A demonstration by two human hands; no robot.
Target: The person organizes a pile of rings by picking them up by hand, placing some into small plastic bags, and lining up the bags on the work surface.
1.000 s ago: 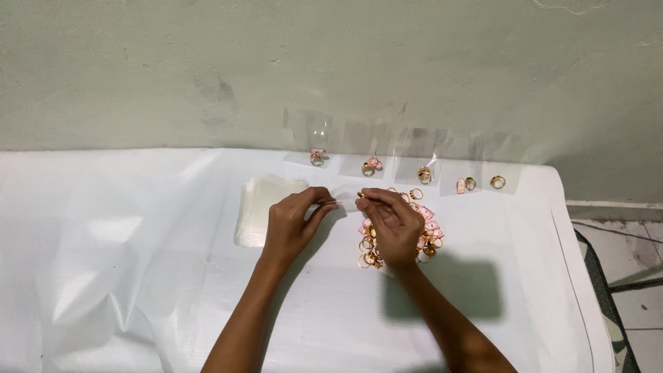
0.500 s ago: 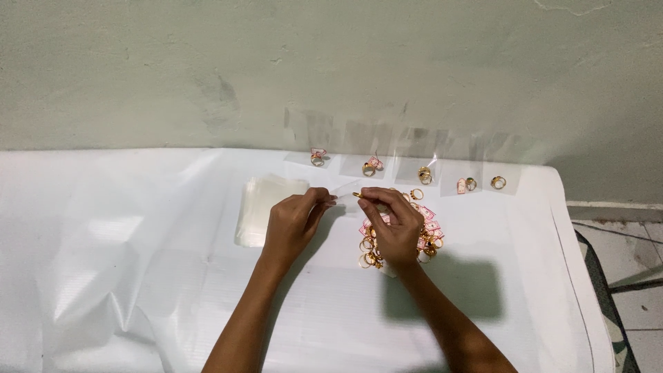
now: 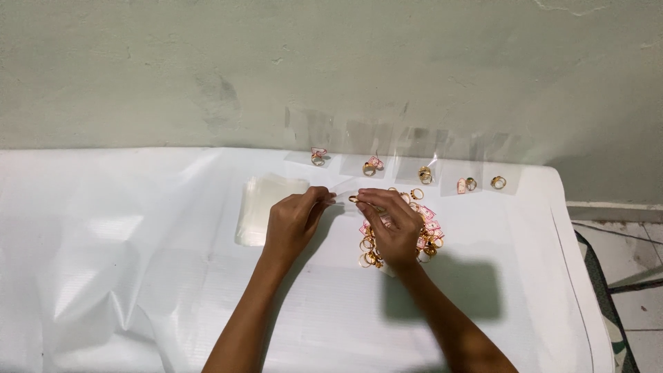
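Note:
My left hand (image 3: 295,222) pinches the edge of a small clear plastic bag (image 3: 343,188) held just above the white table (image 3: 138,276). My right hand (image 3: 391,228) holds a gold ring (image 3: 353,199) between thumb and fingers at the bag's mouth. Under and beside my right hand lies a pile of gold rings with pink tags (image 3: 423,235). A stack of clear bags (image 3: 261,207) lies flat to the left of my left hand.
Several clear bags, each with a ring inside (image 3: 425,174), lean in a row against the wall (image 3: 345,69) at the back. The table's right edge (image 3: 587,276) drops to a tiled floor.
The hands have stayed nearly still above the table. The right fingers have brought the ring slightly closer to the bag's opening.

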